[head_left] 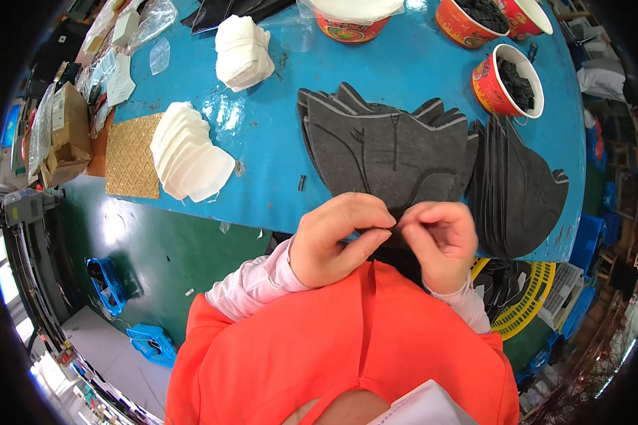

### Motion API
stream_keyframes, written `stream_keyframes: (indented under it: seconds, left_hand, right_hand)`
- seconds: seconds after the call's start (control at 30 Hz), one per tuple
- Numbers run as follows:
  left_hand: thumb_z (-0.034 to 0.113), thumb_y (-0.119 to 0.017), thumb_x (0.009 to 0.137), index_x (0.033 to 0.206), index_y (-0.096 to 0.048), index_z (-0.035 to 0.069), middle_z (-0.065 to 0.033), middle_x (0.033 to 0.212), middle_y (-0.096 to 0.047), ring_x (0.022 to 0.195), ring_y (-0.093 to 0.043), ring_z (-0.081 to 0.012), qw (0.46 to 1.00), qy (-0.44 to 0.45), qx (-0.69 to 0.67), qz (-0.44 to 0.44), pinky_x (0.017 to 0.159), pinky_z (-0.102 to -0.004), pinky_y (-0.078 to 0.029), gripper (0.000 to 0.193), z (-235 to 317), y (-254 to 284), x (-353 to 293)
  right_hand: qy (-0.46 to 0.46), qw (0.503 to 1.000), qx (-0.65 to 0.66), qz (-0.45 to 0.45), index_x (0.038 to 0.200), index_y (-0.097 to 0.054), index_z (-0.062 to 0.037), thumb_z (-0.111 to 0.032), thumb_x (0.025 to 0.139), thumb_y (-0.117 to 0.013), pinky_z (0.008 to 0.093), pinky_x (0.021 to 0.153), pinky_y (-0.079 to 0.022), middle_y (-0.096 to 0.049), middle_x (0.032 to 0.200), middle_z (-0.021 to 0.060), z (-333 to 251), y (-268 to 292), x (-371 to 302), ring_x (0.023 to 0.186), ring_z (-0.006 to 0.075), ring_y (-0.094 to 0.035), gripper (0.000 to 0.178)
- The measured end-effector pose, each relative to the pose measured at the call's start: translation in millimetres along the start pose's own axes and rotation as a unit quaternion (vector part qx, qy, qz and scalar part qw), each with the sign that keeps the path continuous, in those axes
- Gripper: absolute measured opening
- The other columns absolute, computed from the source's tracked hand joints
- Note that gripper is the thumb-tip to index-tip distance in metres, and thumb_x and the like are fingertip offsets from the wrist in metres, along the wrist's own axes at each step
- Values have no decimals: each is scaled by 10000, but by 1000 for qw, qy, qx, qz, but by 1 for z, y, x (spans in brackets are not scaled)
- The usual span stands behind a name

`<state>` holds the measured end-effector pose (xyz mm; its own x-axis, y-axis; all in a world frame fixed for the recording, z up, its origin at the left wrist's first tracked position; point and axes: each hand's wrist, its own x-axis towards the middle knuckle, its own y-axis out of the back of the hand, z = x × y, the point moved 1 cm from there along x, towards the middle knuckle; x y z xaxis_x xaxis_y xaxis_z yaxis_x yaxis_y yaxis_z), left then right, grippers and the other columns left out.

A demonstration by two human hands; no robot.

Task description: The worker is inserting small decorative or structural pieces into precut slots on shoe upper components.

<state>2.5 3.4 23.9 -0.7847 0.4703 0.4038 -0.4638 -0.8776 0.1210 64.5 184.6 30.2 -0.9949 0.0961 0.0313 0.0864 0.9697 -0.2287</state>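
My left hand point(344, 237) and my right hand point(443, 244) meet at the table's near edge, fingertips pinched close together. What they hold, if anything, is too small and dark to make out. Just beyond them lies a pile of dark grey stitched fabric pieces point(386, 152), shaped like face masks with pointed, light-edged corners. A second stack of dark grey fabric pieces point(510, 191) leans to the right of it. At the left, thin white curved pieces point(188, 159) are fanned out, partly over a gold patterned board point(132, 157).
A tied white bundle point(242, 55) stands farther back on the blue table point(266, 134). Red paper tubs point(490, 88) with black contents line the far right. Below the right edge is a yellow basket point(528, 304); blue baskets point(151, 345) stand on the floor at left.
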Motion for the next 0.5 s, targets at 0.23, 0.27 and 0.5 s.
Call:
stream_keyframes:
  seconds: [0.23, 0.27, 0.5]
  left_hand:
    - [-27, -738, 678, 965, -630, 46, -114, 1114, -677, 984, -638, -286, 946, -120, 291, -75, 760, -361, -500, 315, -3, -10, 15]
    - [-13, -731, 690, 976, -624, 43, -116, 1122, -678, 990, -639, -283, 939, -116, 312, -84, 752, -360, -496, 310, -5, -11, 15]
    - [3, -694, 704, 990, -621, 28, -116, 1131, -683, 988, -646, -275, 936, -103, 328, -72, 753, -353, -491, 296, -5, -15, 14]
  right_hand:
    - [137, 856, -496, 53, 916, -637, -37, 24, 765, -757, 355, 718, -508, -679, 902, 77, -5, 12, 51, 821, 267, -646, 201]
    - [134, 844, -517, 51, 915, -640, -41, 23, 762, -757, 356, 711, -503, -678, 894, 64, -3, 11, 53, 818, 263, -643, 203]
    - [98, 850, -517, 31, 913, -586, -50, 44, 778, -724, 366, 688, -479, -632, 837, 56, 0, 9, 58, 778, 274, -600, 215]
